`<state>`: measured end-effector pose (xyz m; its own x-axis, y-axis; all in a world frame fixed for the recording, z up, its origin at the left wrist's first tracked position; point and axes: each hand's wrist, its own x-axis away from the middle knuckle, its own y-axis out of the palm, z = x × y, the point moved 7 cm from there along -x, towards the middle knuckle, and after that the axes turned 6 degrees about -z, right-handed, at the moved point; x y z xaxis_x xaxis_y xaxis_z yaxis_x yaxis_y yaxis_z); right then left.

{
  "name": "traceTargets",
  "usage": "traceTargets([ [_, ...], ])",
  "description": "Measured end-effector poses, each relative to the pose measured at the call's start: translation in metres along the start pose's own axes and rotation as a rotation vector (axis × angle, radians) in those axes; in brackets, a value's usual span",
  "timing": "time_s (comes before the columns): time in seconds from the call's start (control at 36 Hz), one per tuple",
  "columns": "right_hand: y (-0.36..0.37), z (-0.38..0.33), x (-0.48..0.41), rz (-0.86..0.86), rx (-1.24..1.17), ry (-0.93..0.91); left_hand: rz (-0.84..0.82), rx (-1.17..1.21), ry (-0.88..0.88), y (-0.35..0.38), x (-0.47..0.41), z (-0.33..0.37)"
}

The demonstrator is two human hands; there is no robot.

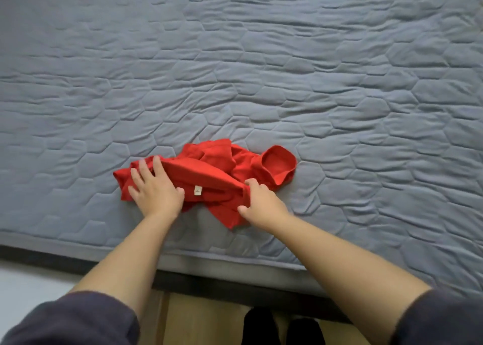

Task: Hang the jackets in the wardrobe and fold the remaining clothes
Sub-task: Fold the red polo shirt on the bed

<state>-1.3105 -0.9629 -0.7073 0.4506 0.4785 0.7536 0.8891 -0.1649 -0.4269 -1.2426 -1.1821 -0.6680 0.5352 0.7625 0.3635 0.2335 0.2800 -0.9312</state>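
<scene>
The shirt (pixel 209 175), bright red, lay bunched near the front edge of the bed (pixel 339 96), its white label (pixel 198 190) facing up and one sleeve (pixel 278 164) gaping open on the right. Nothing folded yet, by the look of it: it was a crumpled heap.

The left grip (pixel 156 188) was spread wide and flat, pressing the left end of the cloth down. The right grip (pixel 261 203) was closed on the shirt's right edge, thumb below and forefinger over the top, with the other fingers hidden.

Here's the risk. Layers were twisted over each other in the middle, so a pull from the right would likely drag the whole bundle rather than open it out. If the flat hand eased off, the cloth would slide on the quilted cover. The sleeve could stay tucked under and spoil the fold. And with the heap that near the edge, a hard tug towards the body might spill it to the floor (pixel 203 318).
</scene>
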Motion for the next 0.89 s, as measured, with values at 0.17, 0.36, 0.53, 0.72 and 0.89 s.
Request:
traceTargets([
  [0.17,0.016,0.012,-0.015,0.114,0.138,0.208,-0.178,0.196,-0.003,0.019,-0.018,-0.018],
  [0.36,0.0,0.029,-0.004,0.213,0.086,0.342,-0.022,0.52,0.139,-0.012,0.01,-0.019],
  [0.53,-0.047,0.003,0.037,0.312,0.14,0.235,0.027,0.502,0.157,-0.069,0.038,-0.029],
  [0.72,-0.133,-0.041,0.131,0.42,0.171,0.036,0.049,0.53,0.267,-0.179,0.078,-0.012],
  [0.89,-0.197,-0.038,0.23,0.348,-0.053,0.125,-0.115,0.788,0.308,-0.264,0.132,0.007],
])
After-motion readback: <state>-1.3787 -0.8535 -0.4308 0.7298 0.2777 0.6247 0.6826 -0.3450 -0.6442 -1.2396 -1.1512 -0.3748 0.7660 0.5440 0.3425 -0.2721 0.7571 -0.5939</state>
